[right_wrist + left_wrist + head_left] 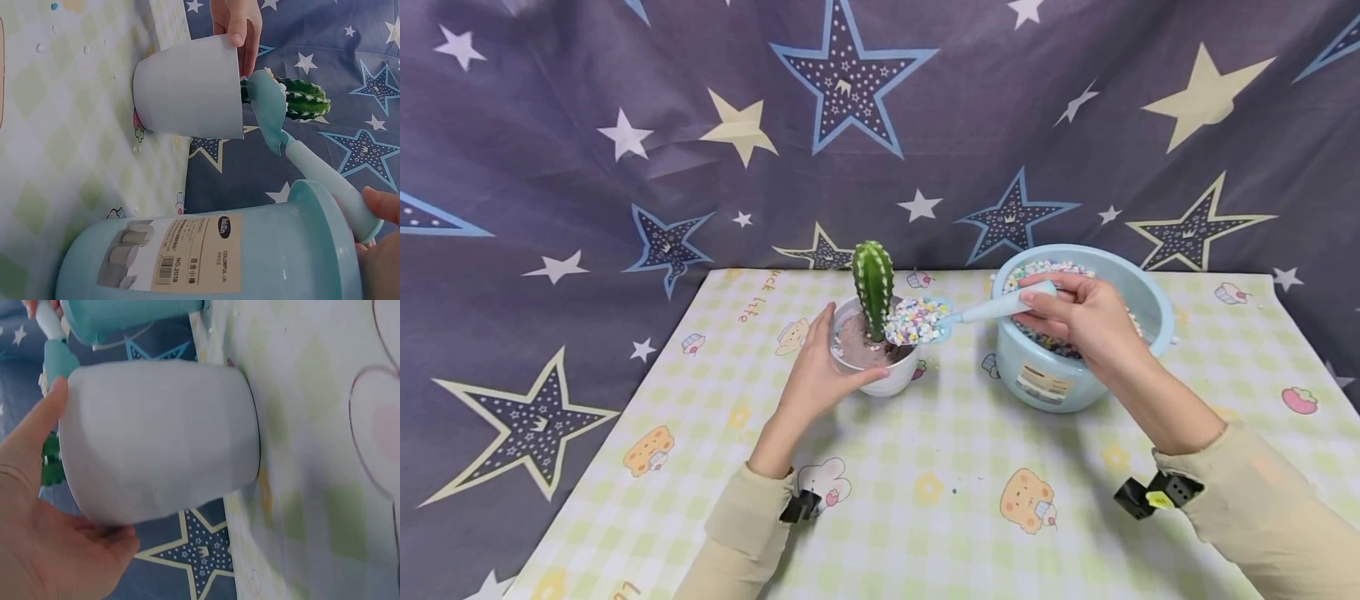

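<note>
A green cactus [873,287] stands upright in a white pot [891,383] with brown soil [857,343] and a few pale pebbles at its edge. My left hand [820,371] grips the pot's rim from the left, thumb at the front. My right hand [1086,321] pinches the handle of a light blue scoop [996,308], heaped with colourful pebbles [917,320]. In the right wrist view the scoop's bowl [270,106] hangs over the pot's rim, close to the cactus. Below my right hand stands a light blue bucket [1052,387] holding more such pebbles.
A green checked tablecloth [925,533] with cartoon prints covers the table. Behind it hangs a dark cloth [700,200] patterned with stars. A few loose pebbles [86,49] lie on the tablecloth. The bucket carries a paper label [194,253].
</note>
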Demonstrator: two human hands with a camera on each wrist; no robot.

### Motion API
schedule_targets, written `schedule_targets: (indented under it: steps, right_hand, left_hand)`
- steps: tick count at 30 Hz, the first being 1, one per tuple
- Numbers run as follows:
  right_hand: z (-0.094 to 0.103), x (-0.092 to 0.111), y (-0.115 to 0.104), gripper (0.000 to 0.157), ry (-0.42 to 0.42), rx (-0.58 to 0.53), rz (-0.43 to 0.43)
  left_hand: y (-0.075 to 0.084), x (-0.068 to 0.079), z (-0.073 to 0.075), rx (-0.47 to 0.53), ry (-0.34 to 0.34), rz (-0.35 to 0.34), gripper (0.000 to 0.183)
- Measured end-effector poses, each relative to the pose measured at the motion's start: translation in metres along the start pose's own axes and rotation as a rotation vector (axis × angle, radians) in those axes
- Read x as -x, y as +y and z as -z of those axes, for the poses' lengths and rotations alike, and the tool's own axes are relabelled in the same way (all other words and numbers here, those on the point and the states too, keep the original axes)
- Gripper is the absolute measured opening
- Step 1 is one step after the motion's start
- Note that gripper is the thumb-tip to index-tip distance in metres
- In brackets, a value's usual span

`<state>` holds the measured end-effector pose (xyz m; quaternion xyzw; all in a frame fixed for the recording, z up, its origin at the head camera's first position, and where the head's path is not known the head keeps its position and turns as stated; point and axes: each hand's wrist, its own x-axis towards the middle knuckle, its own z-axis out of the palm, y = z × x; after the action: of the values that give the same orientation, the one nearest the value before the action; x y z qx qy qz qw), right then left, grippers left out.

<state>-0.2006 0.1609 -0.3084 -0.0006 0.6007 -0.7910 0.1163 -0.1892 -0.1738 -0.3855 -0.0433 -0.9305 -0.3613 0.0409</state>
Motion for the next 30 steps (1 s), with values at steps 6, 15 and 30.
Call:
schedule_targets:
  steps: [6, 15, 30]
  right_hand:
    - [-0.0009, -0.0007, -0.0005, 0.01, 0.005, 0.007, 0.008]
    - [-0.0064, -0.0005, -0.0017, 0.01, 0.002, 0.044, 0.047]
    - [-0.0068, -0.002, -0.0029, 0.01, 0.005, 0.129, 0.064]
  left_hand:
    - [-0.006, -0.0025, 0.0025, 0.033, -0.018, -0.031, 0.123]
    - [-0.0075, -0.0019, 0.0009, 0.04, 0.007, -0.032, 0.12]
    - [-0.0001, 0.0026, -0.0032, 0.028, 0.047, 0.011, 0.123]
